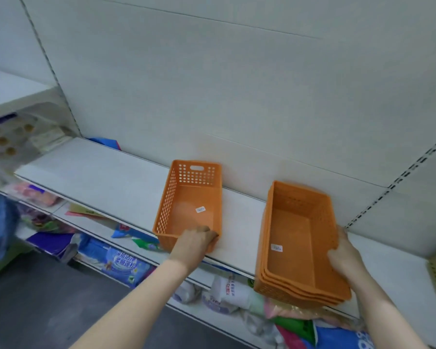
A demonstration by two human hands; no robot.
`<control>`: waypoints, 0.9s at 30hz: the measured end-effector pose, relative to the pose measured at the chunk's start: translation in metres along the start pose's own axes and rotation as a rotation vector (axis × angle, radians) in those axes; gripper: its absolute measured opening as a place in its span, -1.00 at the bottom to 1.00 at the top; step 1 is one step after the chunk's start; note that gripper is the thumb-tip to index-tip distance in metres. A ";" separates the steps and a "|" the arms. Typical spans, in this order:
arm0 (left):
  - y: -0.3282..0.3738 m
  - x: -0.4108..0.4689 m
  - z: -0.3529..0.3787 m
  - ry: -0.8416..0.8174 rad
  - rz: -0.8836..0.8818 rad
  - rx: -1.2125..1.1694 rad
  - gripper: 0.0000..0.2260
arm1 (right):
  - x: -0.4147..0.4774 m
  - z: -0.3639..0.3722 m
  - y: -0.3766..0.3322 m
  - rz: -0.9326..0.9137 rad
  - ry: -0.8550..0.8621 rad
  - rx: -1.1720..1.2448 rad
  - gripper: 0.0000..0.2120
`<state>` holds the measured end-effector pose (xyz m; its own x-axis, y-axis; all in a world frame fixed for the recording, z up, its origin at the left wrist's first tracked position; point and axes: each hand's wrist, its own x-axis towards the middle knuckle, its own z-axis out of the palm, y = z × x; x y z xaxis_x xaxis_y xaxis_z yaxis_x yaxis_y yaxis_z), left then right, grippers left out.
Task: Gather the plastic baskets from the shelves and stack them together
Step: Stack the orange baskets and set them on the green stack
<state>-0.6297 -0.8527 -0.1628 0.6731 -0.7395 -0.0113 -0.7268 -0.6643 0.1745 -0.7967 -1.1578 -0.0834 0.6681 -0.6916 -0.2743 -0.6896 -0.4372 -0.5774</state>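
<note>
Orange baskets [189,205] in both hands [194,241]

Two bare forearms are showing, no sleeves reaching into view; the left hand [195,241] and right hand [344,255] are wearing no gloves, rings, watches or bands, fingers [209,229] uncovered throughout.

1. Single basket [190,205] sits on upper shelf [106,170], far end against back panel [237,84], near end at shelf's front edge.
2. Basket stack [300,243] to its right, apart from it, near end overhanging the edge.
3. L hand [195,241] on single basket's near rim; R hand [342,253] on stack's right side.
4. Packaged goods [116,260] on lower shelves below.
</note>
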 end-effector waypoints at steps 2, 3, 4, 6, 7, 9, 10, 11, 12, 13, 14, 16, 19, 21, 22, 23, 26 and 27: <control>0.010 -0.001 -0.001 0.068 0.083 -0.101 -0.83 | -0.002 0.005 -0.006 -0.015 -0.013 0.038 -0.42; 0.011 -0.003 -0.007 0.087 0.078 -0.158 -0.70 | -0.001 0.008 -0.009 -0.029 -0.023 0.059 -0.43; 0.010 -0.004 -0.016 0.148 0.060 -0.185 -0.60 | -0.001 0.011 -0.012 -0.043 -0.030 0.074 -0.43; -0.008 0.000 -0.026 0.350 -0.051 -0.147 -0.52 | 0.000 0.017 -0.017 -0.050 -0.051 0.110 -0.43; -0.021 0.004 -0.031 0.408 -0.160 -0.124 -0.51 | 0.001 0.020 -0.019 -0.050 -0.063 0.139 -0.43; -0.047 0.011 -0.039 0.297 -0.403 -0.167 -0.46 | 0.002 0.027 -0.023 -0.025 -0.080 0.199 -0.44; -0.057 0.014 -0.042 0.181 -0.506 -0.249 -0.52 | 0.003 0.030 -0.025 -0.002 -0.079 0.227 -0.46; -0.063 0.018 -0.042 0.088 -0.583 -0.334 -0.64 | 0.003 0.032 -0.025 0.024 -0.074 0.242 -0.48; -0.067 0.020 -0.040 0.017 -0.614 -0.373 -0.75 | 0.003 0.033 -0.026 0.043 -0.070 0.239 -0.50; -0.071 0.021 -0.037 0.008 -0.609 -0.372 -0.81 | 0.002 0.034 -0.026 0.060 -0.065 0.194 -0.52; -0.074 0.022 -0.035 0.028 -0.597 -0.347 -0.83 | 0.001 0.033 -0.026 0.068 -0.055 0.115 -0.56; -0.078 0.022 -0.035 0.108 -0.576 -0.299 -0.86 | -0.002 0.029 -0.027 0.066 -0.014 -0.027 -0.69; -0.080 0.023 -0.034 0.161 -0.564 -0.311 -0.87 | -0.006 0.006 -0.035 0.060 0.054 -0.043 -0.74; -0.077 0.022 -0.031 0.125 -0.536 -0.322 -0.86 | -0.009 -0.020 -0.045 0.029 0.102 0.037 -0.75; -0.073 0.021 -0.030 0.112 -0.516 -0.334 -0.84 | -0.010 -0.034 -0.052 0.010 0.123 0.093 -0.77; -0.066 0.021 -0.029 0.108 -0.496 -0.356 -0.82 | -0.010 -0.047 -0.060 -0.016 0.142 0.149 -0.79; -0.037 0.019 -0.029 0.080 -0.424 -0.471 -0.73 | -0.009 -0.063 -0.091 -0.109 0.161 0.311 -0.78; -0.028 0.017 -0.029 0.062 -0.403 -0.519 -0.71 | -0.007 -0.060 -0.103 -0.136 0.147 0.355 -0.77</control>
<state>-0.5940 -0.8440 -0.1391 0.8968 -0.4256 -0.1210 -0.2664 -0.7377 0.6203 -0.7474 -1.1421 0.0241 0.6817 -0.7273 -0.0794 -0.4412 -0.3221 -0.8376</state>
